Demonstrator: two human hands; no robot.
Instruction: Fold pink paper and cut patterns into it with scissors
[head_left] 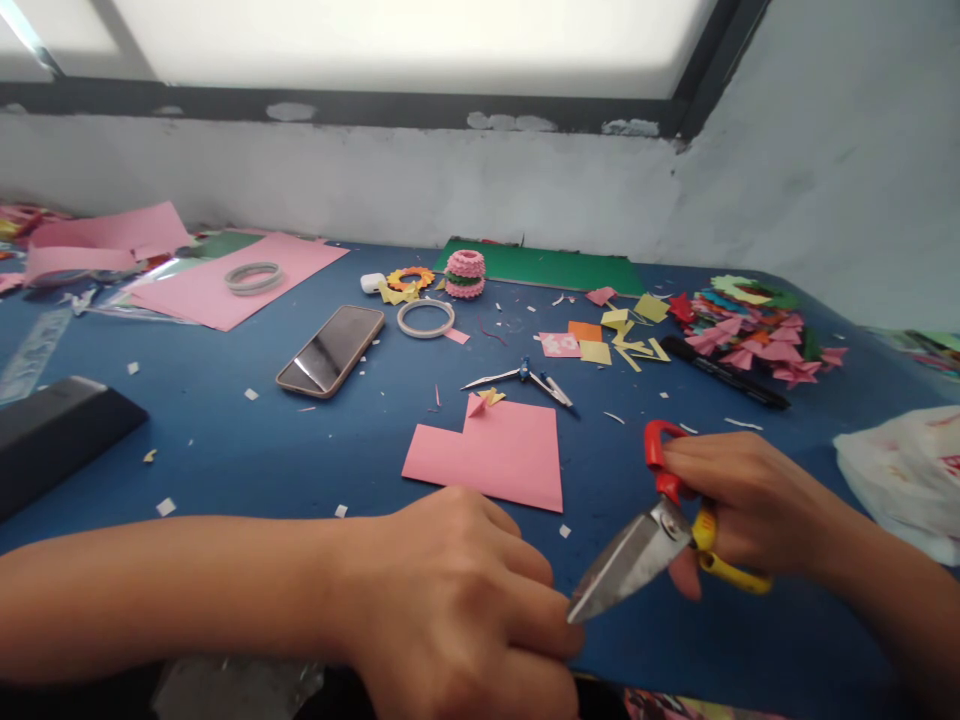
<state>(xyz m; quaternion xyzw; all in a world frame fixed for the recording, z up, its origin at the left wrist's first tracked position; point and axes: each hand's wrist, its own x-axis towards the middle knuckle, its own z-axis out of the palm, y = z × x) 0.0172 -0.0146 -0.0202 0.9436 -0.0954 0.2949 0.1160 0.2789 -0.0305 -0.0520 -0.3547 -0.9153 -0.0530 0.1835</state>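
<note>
- Holding scissors [626, 568] in the right grip [750, 500], closed around the red and yellow handles, low at the right over a blue surface [225, 460].
- Pointing down and left with the scissors, blades together or nearly so, tip right by the knuckles of the left grip [457, 610]; no telling whether in contact.
- In the lower middle, back toward the viewer, a left grip with fingers curled under; impossible to tell how tightly closed or whether around anything.
- Just beyond the left grip, lying flat, a notched pink sheet [514, 455], with a small yellow folded piece [493, 396] at its far edge.
- Behind that, lying with legs spread, a drawing compass [525, 372].
- To the left of centre, a phone [330, 352] face up; near it, a tape roll [426, 334].
- Farther back, a ribbed pink and green paper stack [465, 275], beside an orange and yellow paper ring [424, 279].
- On the right, a heap of colourful folded paper [757, 335], with a black marker [727, 377] along its near side and a white plastic bag [900, 460] closer in.
- At the left edge, a dark box-like object [60, 430].
</note>
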